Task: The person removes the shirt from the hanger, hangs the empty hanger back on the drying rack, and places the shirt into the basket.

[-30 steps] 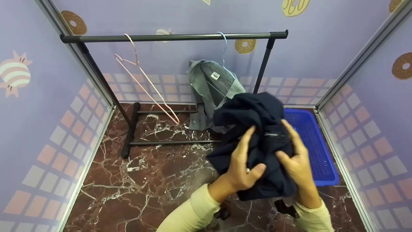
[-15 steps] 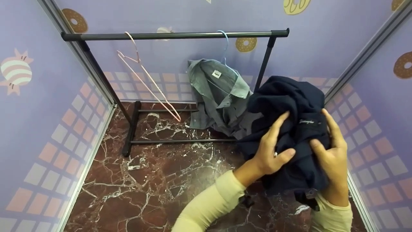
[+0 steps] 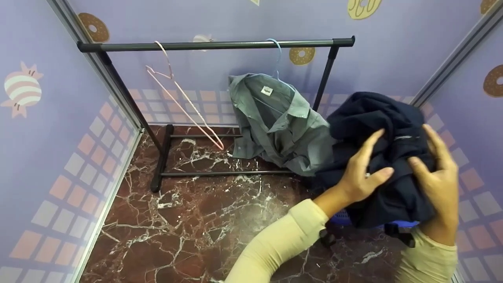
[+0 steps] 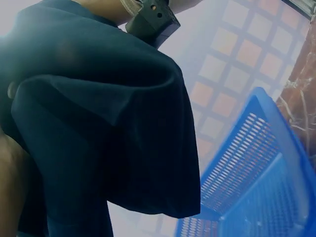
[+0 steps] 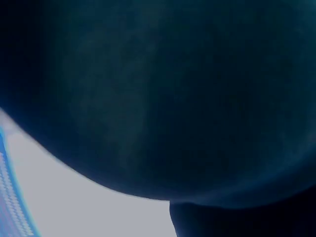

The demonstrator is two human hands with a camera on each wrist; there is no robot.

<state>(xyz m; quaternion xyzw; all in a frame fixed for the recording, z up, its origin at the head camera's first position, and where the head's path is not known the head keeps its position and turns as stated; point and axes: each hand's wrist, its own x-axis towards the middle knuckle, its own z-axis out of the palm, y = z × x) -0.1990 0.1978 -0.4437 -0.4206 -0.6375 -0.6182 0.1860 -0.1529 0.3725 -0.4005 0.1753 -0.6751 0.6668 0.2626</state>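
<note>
A bunched navy garment [image 3: 377,118], with small light lettering on one part, is held up between my two hands at the right in the head view. My left hand [image 3: 361,173] grips its near left side, thumb on top. My right hand [image 3: 442,184] grips its right side. Folds of the garment hang down in the left wrist view, with the open blue basket [image 4: 274,118] beside them. In the head view the garment covers most of that basket. Dark cloth [image 5: 158,98] fills most of the right wrist view and hides the right fingers.
A black clothes rack [image 3: 220,46] stands at the back. From it hang a bare pink hanger [image 3: 184,98] and a grey-green shirt [image 3: 271,118] on a blue hanger [image 3: 279,55]. Patterned walls [image 3: 444,47] enclose the marbled floor [image 3: 188,228].
Both hands have carried the navy garment to the right, away from the hanging shirt and over the blue basket. More of the shirt shows now.
</note>
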